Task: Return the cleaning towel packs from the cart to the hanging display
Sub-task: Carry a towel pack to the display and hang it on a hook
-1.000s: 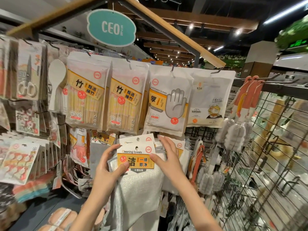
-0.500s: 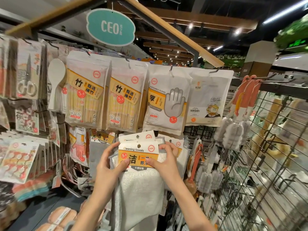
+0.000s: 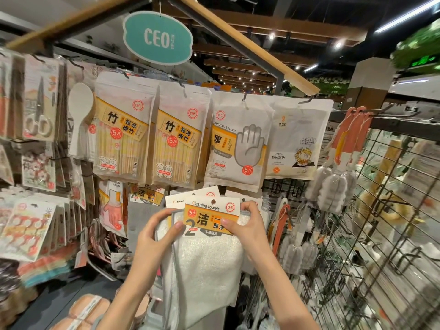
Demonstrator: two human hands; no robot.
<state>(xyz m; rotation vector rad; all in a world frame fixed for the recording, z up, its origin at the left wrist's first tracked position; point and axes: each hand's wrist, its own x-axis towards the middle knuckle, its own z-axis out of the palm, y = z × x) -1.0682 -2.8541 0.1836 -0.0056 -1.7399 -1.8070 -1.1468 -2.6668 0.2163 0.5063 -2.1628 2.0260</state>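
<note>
White cleaning towel pack (image 3: pixel 204 253), gripped by two hands, left (image 3: pixel 152 236), right (image 3: pixel 250 225), three packs visible

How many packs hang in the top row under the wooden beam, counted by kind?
Bamboo stick packs: 2
Glove pack: 1
White pack with cartoon: 1
Total: 4

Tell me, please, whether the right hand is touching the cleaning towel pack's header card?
Touching. The head view shows the right hand pinching the cleaning towel pack at its header card, thumb on the front, fingers curled over its top right corner.
</note>
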